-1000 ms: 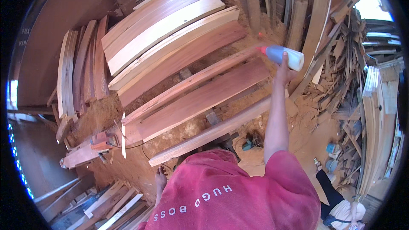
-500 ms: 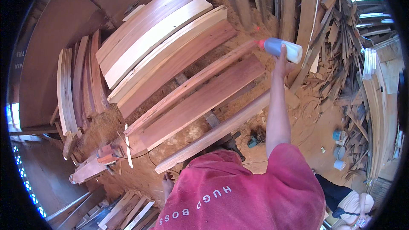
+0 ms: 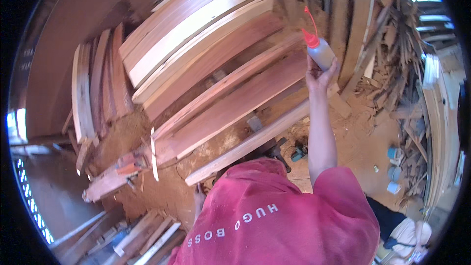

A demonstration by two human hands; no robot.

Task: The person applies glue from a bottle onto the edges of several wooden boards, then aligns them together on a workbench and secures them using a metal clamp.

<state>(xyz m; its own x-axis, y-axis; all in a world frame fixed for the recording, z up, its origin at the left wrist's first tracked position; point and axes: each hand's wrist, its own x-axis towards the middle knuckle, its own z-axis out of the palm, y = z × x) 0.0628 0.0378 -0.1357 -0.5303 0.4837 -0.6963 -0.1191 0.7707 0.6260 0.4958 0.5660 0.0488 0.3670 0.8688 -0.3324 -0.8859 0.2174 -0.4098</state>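
Note:
My right hand (image 3: 321, 76) grips a translucent squeeze bottle (image 3: 322, 55) around its lower part. The bottle has a red nozzle with a red cap hanging from it by a strap, and it tilts up and to the left. It is held out beyond the far end of a long squared timber (image 3: 250, 144). Down by the near left end of that timber is my left hand (image 3: 199, 195), small and blurred; whether it touches the wood I cannot tell. Past the timber lie a wide reddish plank (image 3: 240, 95) and a narrower plank (image 3: 230, 86).
Broad curved boards (image 3: 191, 24) lean at the back, with more boards (image 3: 100, 83) to their left. Scrap wood (image 3: 387, 64) heaps up at the right. A teal power tool (image 3: 298, 154) and small buckets (image 3: 394, 174) are on the floor. Another person (image 3: 405, 235) is at lower right.
The bottle has swung from lying sideways to nozzle up and left, and its red cap now hangs visible. My view has shifted slightly; the left hand stays near the timber's end.

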